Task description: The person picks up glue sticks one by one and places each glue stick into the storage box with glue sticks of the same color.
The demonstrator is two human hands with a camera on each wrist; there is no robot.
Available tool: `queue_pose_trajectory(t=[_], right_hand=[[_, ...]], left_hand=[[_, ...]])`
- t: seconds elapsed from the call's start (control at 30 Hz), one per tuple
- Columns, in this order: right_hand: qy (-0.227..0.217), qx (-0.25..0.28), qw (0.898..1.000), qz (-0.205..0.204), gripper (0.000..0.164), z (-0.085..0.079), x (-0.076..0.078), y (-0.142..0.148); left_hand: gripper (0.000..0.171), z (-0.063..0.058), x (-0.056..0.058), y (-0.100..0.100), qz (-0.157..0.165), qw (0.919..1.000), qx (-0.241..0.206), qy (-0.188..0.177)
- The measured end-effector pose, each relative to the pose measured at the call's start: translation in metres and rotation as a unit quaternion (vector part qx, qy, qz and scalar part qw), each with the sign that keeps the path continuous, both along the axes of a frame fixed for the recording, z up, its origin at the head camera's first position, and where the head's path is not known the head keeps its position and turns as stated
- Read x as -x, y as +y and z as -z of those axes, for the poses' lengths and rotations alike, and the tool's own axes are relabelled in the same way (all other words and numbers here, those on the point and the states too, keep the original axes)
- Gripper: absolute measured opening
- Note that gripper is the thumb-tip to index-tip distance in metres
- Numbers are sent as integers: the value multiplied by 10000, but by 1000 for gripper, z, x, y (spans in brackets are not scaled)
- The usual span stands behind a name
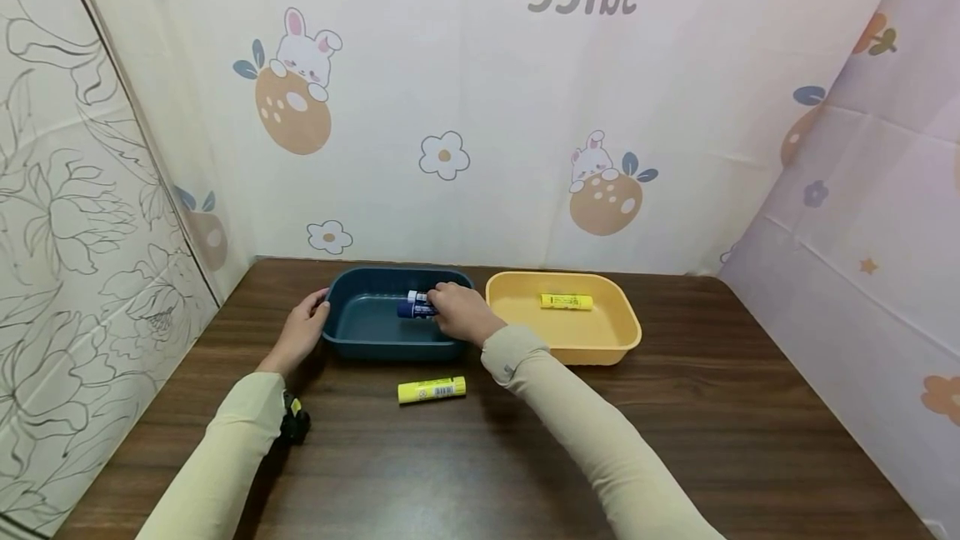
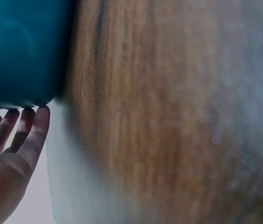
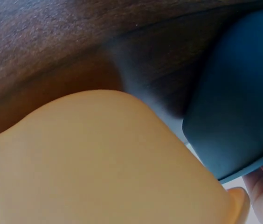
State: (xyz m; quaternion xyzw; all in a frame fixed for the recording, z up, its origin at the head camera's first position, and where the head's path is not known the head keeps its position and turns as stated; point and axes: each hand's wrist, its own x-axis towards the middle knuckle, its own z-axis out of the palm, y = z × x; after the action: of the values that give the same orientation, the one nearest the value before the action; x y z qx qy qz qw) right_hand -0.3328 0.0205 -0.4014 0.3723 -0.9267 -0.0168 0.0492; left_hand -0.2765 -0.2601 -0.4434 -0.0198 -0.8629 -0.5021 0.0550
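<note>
Over the dark blue bin (image 1: 390,350), my right hand (image 1: 461,312) grips the ends of two dark blue sticks (image 1: 417,309) that look like glue sticks, one with a white tip and one dark. The fingers hide their right ends. My left hand (image 1: 302,330) is at the bin's left end, its extended fingertips touching the outer wall; the left wrist view shows these fingers (image 2: 33,133) against the blue wall. A yellow glue stick (image 1: 431,390) lies on the table in front of the bin.
A yellow bin (image 1: 564,342) stands just right of the blue one, with a yellow glue stick (image 1: 566,302) lying inside. Both bins are near the back edge of the wooden table (image 1: 420,473), before a patterned curtain (image 1: 495,90). A black device (image 1: 295,421) is at the left wrist.
</note>
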Motion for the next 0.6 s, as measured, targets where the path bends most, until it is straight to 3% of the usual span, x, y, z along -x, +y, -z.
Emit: queue_pose_trajectory(t=[0.3, 0.6], right_hand=[[-285, -183, 9990, 297, 30, 5, 6, -4], [-451, -228, 9982, 319, 28, 10, 11, -9]], left_hand=[[48, 1, 2, 0, -41, 10000, -82, -13], [49, 0, 0, 0, -77, 10000, -9, -34]])
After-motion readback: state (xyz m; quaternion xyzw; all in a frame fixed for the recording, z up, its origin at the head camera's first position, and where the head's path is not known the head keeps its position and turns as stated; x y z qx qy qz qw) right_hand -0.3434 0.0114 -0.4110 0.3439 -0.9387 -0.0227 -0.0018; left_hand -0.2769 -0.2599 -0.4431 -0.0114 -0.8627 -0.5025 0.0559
